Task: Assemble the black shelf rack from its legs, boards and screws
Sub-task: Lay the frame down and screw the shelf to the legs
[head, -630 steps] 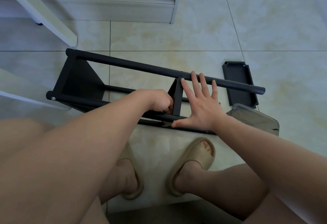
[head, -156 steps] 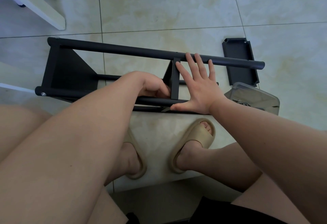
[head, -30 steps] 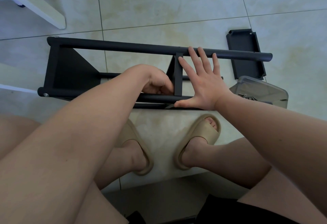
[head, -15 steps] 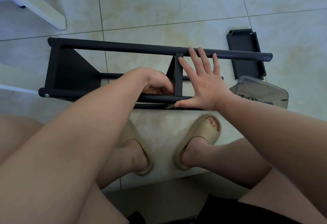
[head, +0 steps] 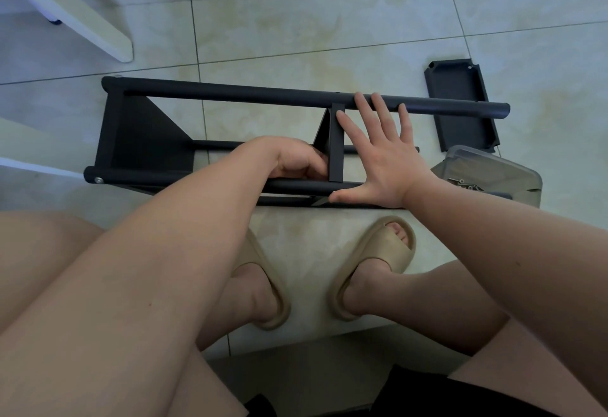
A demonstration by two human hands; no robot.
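Observation:
The black shelf rack lies on its side on the tiled floor, its far leg [head: 230, 96] and near leg [head: 148, 179] running left to right. An end board [head: 141, 140] closes the left end and a middle board [head: 336, 153] stands between the legs. My left hand [head: 296, 160] reaches inside the frame, with its fingers curled against the middle board's left face just above the near leg. Anything between those fingers is hidden. My right hand [head: 385, 160] lies flat on the board's right side, fingertips on the far leg and thumb on the near leg.
A loose black board [head: 460, 104] lies on the floor at the right, behind the far leg's end. A clear plastic box [head: 493, 170] with small screws [head: 464, 183] stands by my right wrist. A white furniture leg [head: 65, 12] slants at top left. My sandalled feet [head: 378, 262] are below the rack.
Both hands have kept their places on the rack across the earlier frames. Only the camera view has shifted slightly.

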